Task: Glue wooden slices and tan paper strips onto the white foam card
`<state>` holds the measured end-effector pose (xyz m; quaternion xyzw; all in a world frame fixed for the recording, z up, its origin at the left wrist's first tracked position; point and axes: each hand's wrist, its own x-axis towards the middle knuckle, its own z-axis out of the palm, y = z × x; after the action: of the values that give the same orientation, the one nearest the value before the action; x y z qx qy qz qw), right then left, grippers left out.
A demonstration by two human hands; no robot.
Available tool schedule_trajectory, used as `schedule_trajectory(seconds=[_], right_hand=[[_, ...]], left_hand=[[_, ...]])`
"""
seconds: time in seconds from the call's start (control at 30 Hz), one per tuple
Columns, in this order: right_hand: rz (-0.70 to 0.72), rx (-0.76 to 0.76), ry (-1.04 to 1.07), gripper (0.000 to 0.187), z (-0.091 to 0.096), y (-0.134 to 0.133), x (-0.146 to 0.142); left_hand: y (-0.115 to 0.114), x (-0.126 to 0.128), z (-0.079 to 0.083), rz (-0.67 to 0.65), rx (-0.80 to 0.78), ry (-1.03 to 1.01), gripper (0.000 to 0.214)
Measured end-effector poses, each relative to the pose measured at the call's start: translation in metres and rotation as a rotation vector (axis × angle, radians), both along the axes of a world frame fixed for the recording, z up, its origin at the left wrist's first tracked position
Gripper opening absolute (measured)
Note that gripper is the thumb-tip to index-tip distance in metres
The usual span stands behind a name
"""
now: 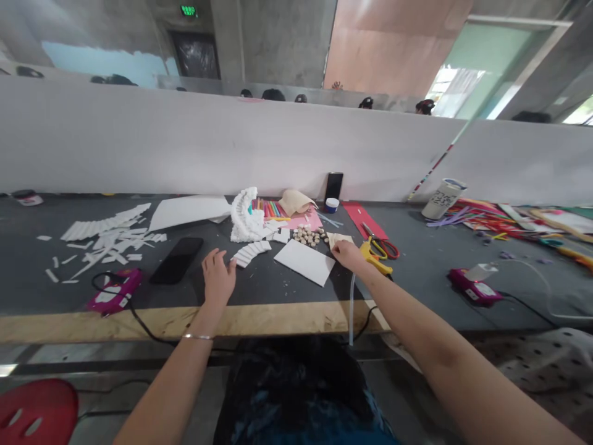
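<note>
- Left hand [217,276]: lower centre of the frame, fingers spread apart, holding nothing, just beside a curved row of folded white paper strips [251,253].
- Right hand [346,254]: centre right, fingertips on a small cream paper piece [338,240]; whether they clamp it cannot be told.
- White card [304,262]: flat on the table, between the hands, just left of the right hand.
- Yellow-handled scissors [376,254]: just right of the right hand, on a red paper sheet [362,219].
- Wooden beads [306,235]: small heap above the white card.
- Ruffled white paper fan [244,216]: upper centre of the tabletop, beside coloured sticks [269,209].
- Black smartphone [176,260]: flat, left of the left hand.
- Cut white paper strips [104,238]: scattered at left.
- Magenta corded device [115,292]: lower left of the dark grey table [41,247].
- Pipe cleaners [482,219]: bundled at far right, beside a lidded tumbler [443,199].
</note>
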<state>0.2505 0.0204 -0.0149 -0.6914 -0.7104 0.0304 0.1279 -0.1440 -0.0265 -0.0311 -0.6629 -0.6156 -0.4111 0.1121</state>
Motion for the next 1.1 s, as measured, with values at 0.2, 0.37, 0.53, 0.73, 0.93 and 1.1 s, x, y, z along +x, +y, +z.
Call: schedule_trajectory(seconds=[0.2,0.37,0.53,0.73,0.93,1.1], right_hand=[[-0.092,0.219,0.325,0.019,0.016,0.001,0.009],[-0.024,0.355,0.543,0.023,0.03,-0.003,0.005],[0.166,0.338,0.612,0.014,0.029,-0.033,-0.01],[0.645,0.181,0.345,0.015,0.014,-0.062,-0.027],[0.696,0.189,0.276,0.023,-0.004,-0.089,-0.026],[0.583,0.14,0.27,0.053,-0.011,-0.109,-0.015]], left_hand=[[-0.016,0.038,0.018,-0.413,-0.005,0.143,0.024],[-0.007,0.12,0.024,-0.648,-0.212,0.422,0.033],[-0.015,0.151,0.022,-0.618,-0.331,0.476,0.035],[-0.019,0.151,0.046,-0.602,-0.142,0.451,0.049],[0.007,0.144,0.035,-0.816,-0.263,0.61,0.019],[0.001,0.132,0.016,-0.833,-0.234,0.552,0.018]])
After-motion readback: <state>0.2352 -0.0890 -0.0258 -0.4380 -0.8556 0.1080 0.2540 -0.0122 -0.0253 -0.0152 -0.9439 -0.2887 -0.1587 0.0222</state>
